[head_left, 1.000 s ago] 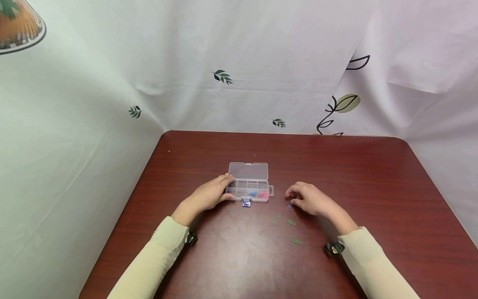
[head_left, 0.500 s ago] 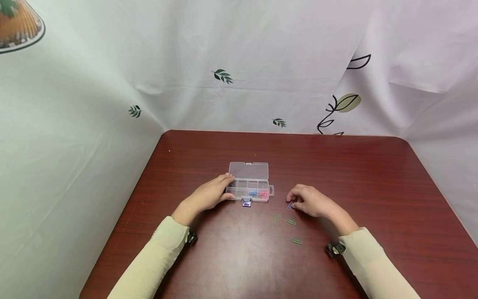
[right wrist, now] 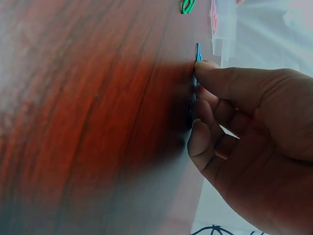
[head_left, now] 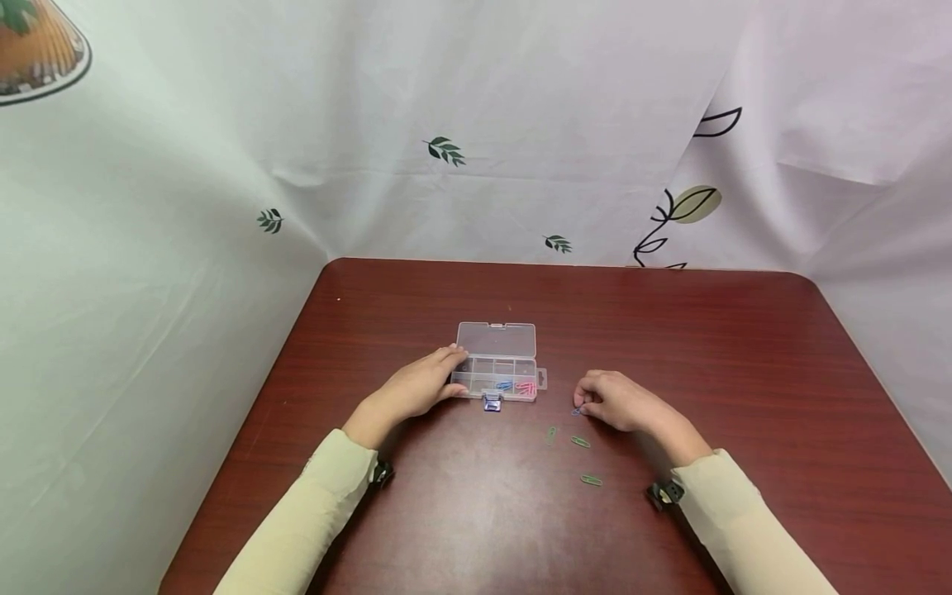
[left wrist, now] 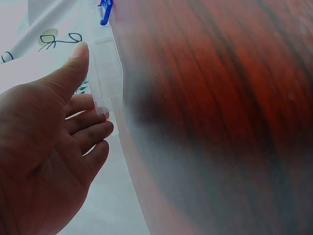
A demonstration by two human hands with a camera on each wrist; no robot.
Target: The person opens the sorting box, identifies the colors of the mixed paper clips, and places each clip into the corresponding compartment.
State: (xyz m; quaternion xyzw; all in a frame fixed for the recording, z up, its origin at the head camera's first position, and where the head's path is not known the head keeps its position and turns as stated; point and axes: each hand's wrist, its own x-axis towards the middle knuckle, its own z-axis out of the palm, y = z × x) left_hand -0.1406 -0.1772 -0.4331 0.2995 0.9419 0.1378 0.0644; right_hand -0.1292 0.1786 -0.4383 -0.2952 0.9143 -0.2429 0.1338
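Note:
A clear plastic compartment box (head_left: pixel 482 385) lies on the table with its lid (head_left: pixel 496 340) folded back and a blue latch (head_left: pixel 492 403) at the front. My left hand (head_left: pixel 412 390) holds the box's left end, thumb at the front and fingers towards the back. Blue paper clips (head_left: pixel 504 386) and pink paper clips (head_left: pixel 525 387) lie in two front compartments at the right. To the right of the box, my right hand (head_left: pixel 617 402) pinches a blue paper clip (right wrist: pixel 198 52) between thumb and forefinger, close over the table; its other fingers are curled.
Three green paper clips lie in front of the right hand: one upright-lying clip (head_left: pixel 552 434), a slanted clip (head_left: pixel 581 442) and a nearer clip (head_left: pixel 591 479). White printed cloth (head_left: pixel 491 207) hangs behind the dark red table (head_left: pixel 476 529).
The right hand has drawn slightly towards me, and its thumb and forefinger have closed on the blue paper clip. The left hand and box stay in place.

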